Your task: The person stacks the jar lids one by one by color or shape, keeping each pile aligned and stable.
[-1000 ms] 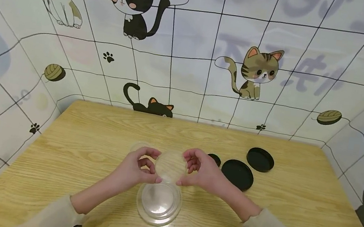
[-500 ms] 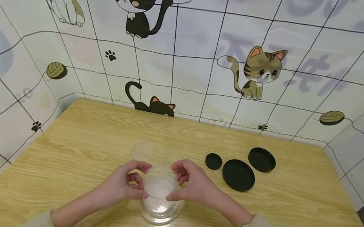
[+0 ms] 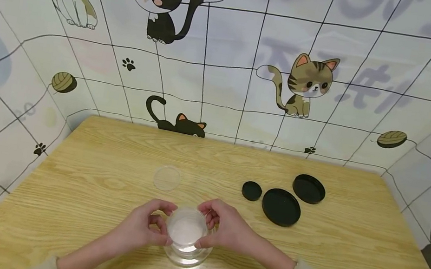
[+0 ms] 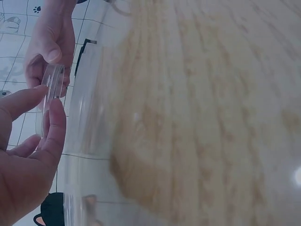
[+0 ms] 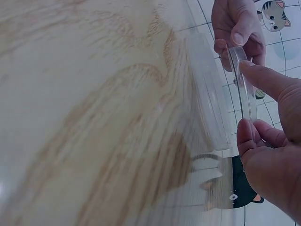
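My left hand [image 3: 148, 223] and right hand [image 3: 224, 224] hold a small clear shallow round dish [image 3: 187, 226] by its opposite edges. In the left wrist view the dish [image 4: 55, 77] stands edge-on, with thumb and fingers at its rim. The right wrist view shows the same clear dish [image 5: 240, 80] pinched between thumb and fingers. Right below it sits a stack of larger clear round dishes [image 3: 186, 260] on the table, its upper part overlapped by the held dish in the head view.
A clear flat disc [image 3: 167, 178] lies behind my left hand. Beyond my right hand are a small black round dish [image 3: 251, 191], a large black dish [image 3: 281, 207] and another black dish [image 3: 309, 189]. A cat-print wall covering [image 3: 223, 84] borders the wooden table [image 3: 124, 148].
Both hands have lowered the small clear dish toward me, down to the clear stack. The flat disc behind the left hand has come into full view, as has the small black dish.
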Action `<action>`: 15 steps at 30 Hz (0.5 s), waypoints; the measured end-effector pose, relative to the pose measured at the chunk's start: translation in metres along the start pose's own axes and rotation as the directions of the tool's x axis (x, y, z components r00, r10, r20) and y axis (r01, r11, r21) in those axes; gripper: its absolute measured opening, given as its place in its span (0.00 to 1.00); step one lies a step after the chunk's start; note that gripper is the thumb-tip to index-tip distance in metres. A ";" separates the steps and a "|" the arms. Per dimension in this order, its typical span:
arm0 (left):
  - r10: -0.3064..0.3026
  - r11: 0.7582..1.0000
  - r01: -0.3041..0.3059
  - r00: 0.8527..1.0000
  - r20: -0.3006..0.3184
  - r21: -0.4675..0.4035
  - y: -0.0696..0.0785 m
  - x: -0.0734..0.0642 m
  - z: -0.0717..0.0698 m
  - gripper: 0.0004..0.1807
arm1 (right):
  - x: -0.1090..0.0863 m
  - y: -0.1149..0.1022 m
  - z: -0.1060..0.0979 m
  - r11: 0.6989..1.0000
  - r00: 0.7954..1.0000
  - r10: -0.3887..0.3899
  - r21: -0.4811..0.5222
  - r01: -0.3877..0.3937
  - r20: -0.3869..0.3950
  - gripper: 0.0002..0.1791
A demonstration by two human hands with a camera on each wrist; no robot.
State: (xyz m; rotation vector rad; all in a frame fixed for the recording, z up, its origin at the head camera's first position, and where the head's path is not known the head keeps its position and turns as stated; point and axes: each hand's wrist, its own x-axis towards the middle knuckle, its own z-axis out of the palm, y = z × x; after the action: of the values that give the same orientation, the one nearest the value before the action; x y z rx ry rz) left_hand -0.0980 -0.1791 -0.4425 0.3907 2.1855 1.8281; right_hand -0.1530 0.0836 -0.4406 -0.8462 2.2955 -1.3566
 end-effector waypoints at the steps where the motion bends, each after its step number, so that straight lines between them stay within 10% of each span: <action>1: -0.001 1.000 0.001 1.000 -0.001 0.003 -0.001 0.000 0.001 0.37 | 0.000 0.000 0.000 1.000 1.000 -0.003 -0.009 0.003 0.001 0.37; 15: -0.074 0.997 0.074 0.997 -0.004 0.006 -0.002 0.004 0.005 0.37 | -0.005 0.001 0.004 0.998 1.000 -0.003 -0.069 0.001 -0.020 0.36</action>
State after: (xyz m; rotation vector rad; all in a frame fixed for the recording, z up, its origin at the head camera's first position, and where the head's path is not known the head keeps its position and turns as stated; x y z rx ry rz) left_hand -0.1002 -0.1734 -0.4456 0.3037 2.1784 1.7853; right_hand -0.1478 0.0845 -0.4435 -0.8600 2.3701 -1.2992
